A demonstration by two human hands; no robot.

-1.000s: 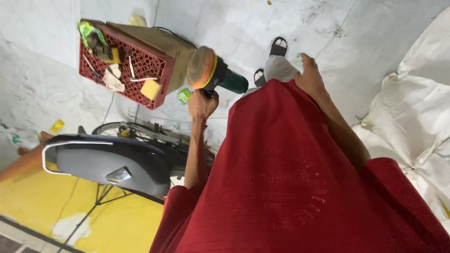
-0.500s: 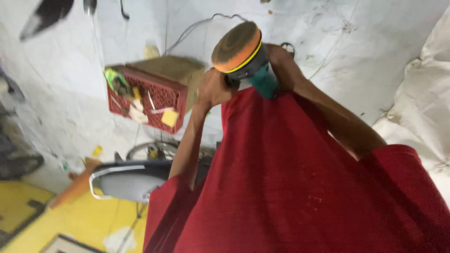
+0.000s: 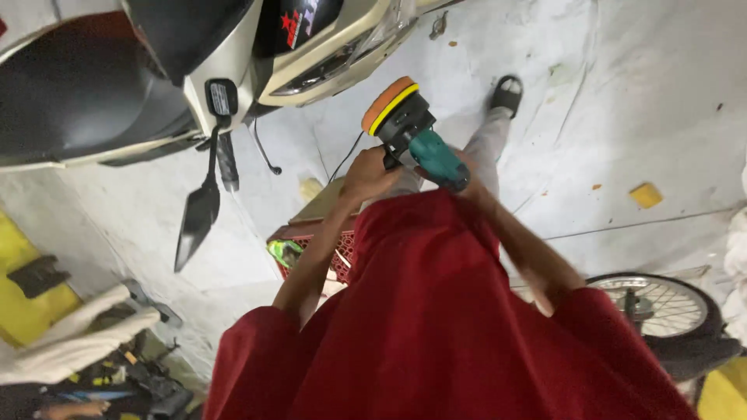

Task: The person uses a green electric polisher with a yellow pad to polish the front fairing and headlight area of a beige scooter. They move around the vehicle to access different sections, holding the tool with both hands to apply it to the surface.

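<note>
Both hands are now swinging the teal polisher [image 3: 420, 140] away from the red crate [image 3: 342, 249], left hand [image 3: 369, 173] gripping its side handle, right hand [image 3: 467, 175] clasping the body, orange pad nearing the cream scooter [image 3: 311, 54].

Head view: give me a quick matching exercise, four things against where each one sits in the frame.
Things:
1. polisher
2. scooter
3. red crate
4. spoked wheel

Places:
A. lower right, behind the red sleeve
B. top left, mirror hanging down
C. centre, held in both hands, orange pad up
D. below the left hand, partly hidden by the forearm

Pairs: 1-C, 2-B, 3-D, 4-A
</note>
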